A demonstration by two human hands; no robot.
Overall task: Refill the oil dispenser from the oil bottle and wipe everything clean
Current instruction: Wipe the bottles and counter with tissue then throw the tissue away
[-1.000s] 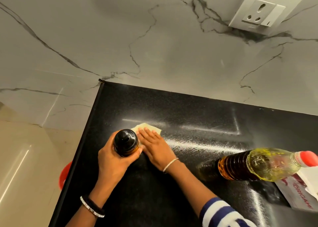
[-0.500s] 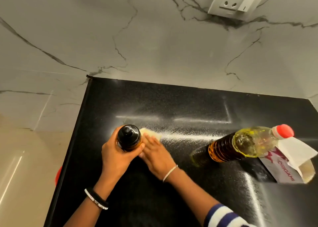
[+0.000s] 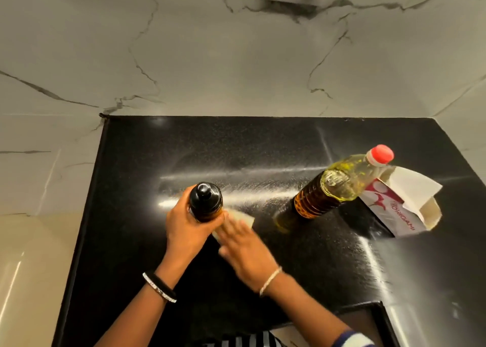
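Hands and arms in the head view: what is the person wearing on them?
The left hand is bare, with a black band and a silver studded bangle at its wrist. The right hand is bare too, with a thin pale bracelet at the wrist and a blue-and-white striped sleeve further up the arm.

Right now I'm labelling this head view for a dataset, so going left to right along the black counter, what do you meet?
Left hand gripping the oil dispenser → right hand pressing a pale wipe → oil bottle with red cap → tissue box.
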